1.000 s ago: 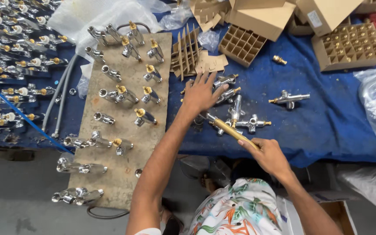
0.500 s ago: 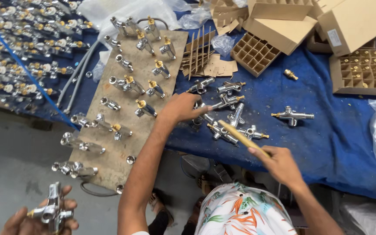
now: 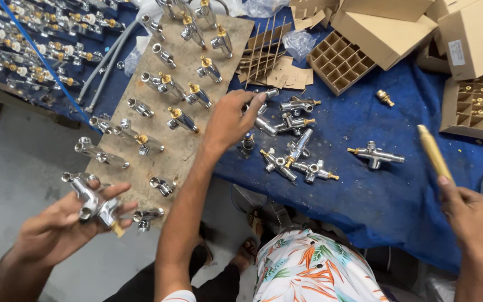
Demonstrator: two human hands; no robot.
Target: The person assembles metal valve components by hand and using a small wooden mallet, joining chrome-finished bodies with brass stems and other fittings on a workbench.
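The valve [image 3: 270, 93] under the fingertips of the left hand [image 3: 230, 118] sits at the far edge of the pile [image 3: 293, 146] of chrome valves on the blue-covered desk [image 3: 398, 196]. Half a second ago this hand lay flat on the near side of the pile; now it has slid across, and its fingers curl onto that one valve, which reads as picking one out. Whether the grip is actually closed on it I cannot tell, since the hand covers most of the body. Only one chrome end shows, pointing away from the pile and up to the right, so its long axis seems to run diagonally under the palm. The right hand [image 3: 470, 219] has swung out well to the right of the pile, its grip closed around the yellow rod [image 3: 432, 151]. The rod's long axis slants up and left from the fist, its free tip aimed back above the pile but now well clear of it, where before it lay over the valves. Left of the pile lies the board [image 3: 185, 140] with rows of valves. Further left of the pile, a co-worker's hand [image 3: 62, 223] has risen further into view, carrying another valve.
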